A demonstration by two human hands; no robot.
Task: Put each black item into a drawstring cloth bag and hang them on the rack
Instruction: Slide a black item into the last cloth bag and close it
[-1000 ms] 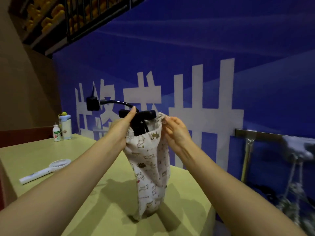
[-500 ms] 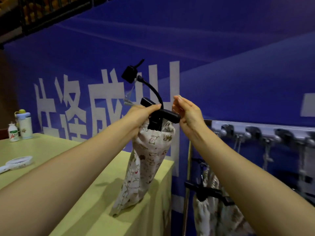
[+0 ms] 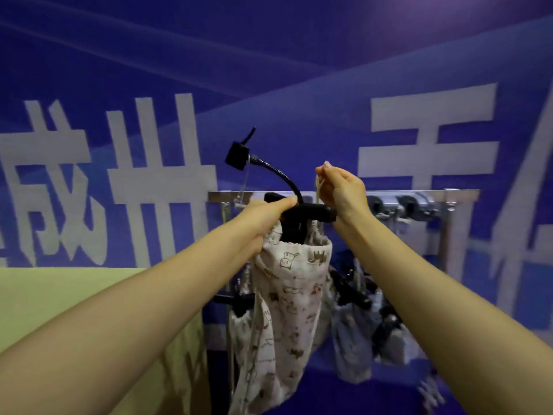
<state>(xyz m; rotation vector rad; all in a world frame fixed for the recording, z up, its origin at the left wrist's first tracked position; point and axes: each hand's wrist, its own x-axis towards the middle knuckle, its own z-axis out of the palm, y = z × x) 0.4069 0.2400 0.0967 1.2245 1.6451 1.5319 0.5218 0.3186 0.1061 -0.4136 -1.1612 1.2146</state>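
Observation:
A cream cloth bag (image 3: 287,304) printed with small animals hangs in the air in front of the metal rack (image 3: 419,195). A black item (image 3: 308,212) with a curved gooseneck and a square head sticks out of its mouth. My left hand (image 3: 263,217) grips the bag's rim and the item's black bar. My right hand (image 3: 344,187) pinches the bag's drawstring and holds it up level with the rack's rail.
The rack's rail carries several metal hooks (image 3: 413,206). Other filled cloth bags (image 3: 353,339) with black parts hang below it. A yellow-green table (image 3: 74,295) lies at the left, its edge beside the rack. A blue wall with large white characters stands behind.
The bag has left the table and moved right, up to the rack. My right hand rose with the drawstring. The view swung right, so the bottles and the white tool are out of sight.

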